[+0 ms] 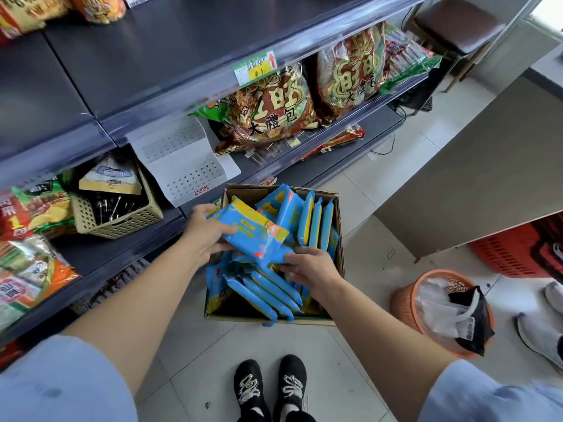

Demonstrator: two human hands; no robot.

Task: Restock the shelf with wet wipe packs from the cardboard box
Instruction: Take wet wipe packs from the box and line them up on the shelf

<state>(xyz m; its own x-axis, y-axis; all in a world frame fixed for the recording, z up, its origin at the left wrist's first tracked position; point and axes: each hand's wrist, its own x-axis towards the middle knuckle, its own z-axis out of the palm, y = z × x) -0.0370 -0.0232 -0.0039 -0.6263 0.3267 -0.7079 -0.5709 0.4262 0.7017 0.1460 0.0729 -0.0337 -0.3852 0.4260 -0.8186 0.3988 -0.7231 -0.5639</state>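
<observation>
An open cardboard box (340, 239) stands on the floor in front of the shelf, filled with several blue-and-yellow wet wipe packs (313, 222). Over the box I hold a small stack of wet wipe packs (254, 231) between both hands. My left hand (207, 233) grips its left end, thumb on top. My right hand (309, 266) grips its lower right corner. The dark shelf (100, 254) runs along the left, its boards stepping back toward the upper right.
A beige basket (122, 220) and snack bags (36, 208) sit on the lower left shelf board; a white perforated divider (182, 159) stands beside large red snack bags (274, 111). An orange waste bin (405, 303) stands right of the box. Another person's white shoes (539, 333) are at far right.
</observation>
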